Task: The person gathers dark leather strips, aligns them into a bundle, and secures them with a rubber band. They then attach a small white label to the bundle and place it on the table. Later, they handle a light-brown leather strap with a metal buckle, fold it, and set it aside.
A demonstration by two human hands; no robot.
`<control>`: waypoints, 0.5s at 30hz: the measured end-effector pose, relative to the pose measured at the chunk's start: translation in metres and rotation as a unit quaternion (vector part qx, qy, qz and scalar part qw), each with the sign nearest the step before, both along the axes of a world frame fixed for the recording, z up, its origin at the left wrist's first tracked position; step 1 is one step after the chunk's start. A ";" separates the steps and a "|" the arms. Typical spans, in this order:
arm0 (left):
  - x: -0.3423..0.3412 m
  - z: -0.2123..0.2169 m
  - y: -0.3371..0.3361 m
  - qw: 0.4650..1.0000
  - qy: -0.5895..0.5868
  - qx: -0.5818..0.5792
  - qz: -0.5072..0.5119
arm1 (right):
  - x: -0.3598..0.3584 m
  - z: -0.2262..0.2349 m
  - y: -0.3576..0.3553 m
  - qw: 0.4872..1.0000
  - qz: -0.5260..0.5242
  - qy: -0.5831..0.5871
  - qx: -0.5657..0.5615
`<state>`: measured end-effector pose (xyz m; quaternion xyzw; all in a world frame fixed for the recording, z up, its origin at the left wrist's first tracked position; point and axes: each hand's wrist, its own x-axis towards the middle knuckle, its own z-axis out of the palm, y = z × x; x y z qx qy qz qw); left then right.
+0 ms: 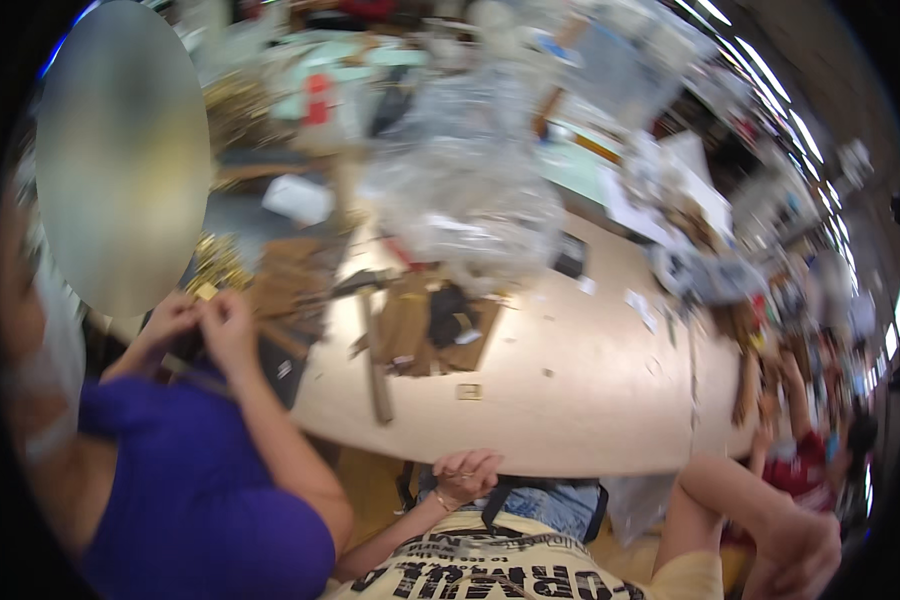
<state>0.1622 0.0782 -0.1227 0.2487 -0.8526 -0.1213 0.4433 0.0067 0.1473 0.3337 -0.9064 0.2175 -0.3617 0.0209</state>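
My left hand [467, 474] rests at the near table edge with its fingers curled in; anything inside them is hidden. A thin bracelet is on its wrist. My right arm is bent at the right, and the right hand [808, 552] is raised off the table, its fingers not clearly visible. Near my left hand lies a small flat gold-coloured rectangular piece [469, 391]. Beyond it are stacked brown strap-like pieces [405, 325] with a black piece [450, 316] on top. A long brown strip [378, 370] lies left of the stack.
A big clear plastic bag [470, 190] covers the table's far middle. At left, a person in purple [200, 480] holds a small gold-coloured piece beside a gold-coloured heap [220, 262]. More brown pieces [288, 282] lie there. Another person in red [800, 470] is at far right.
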 end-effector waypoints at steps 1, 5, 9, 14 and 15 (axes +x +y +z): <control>0.001 0.000 -0.001 1.000 -0.006 -0.008 -0.002 | -0.003 -0.003 0.003 1.000 0.006 -0.005 0.028; 0.000 0.004 -0.005 1.000 -0.009 -0.007 -0.002 | -0.014 -0.026 0.029 0.983 -0.131 -0.064 0.110; 0.000 0.031 -0.007 0.999 -0.022 0.028 -0.008 | -0.038 -0.050 0.066 0.958 -0.175 -0.153 0.168; -0.004 0.126 -0.020 0.832 0.001 0.515 -0.206 | -0.083 -0.101 0.087 0.911 -0.149 -0.367 0.116; -0.008 0.152 -0.034 0.790 0.025 0.537 -0.293 | -0.088 -0.114 0.085 0.878 -0.168 -0.434 0.110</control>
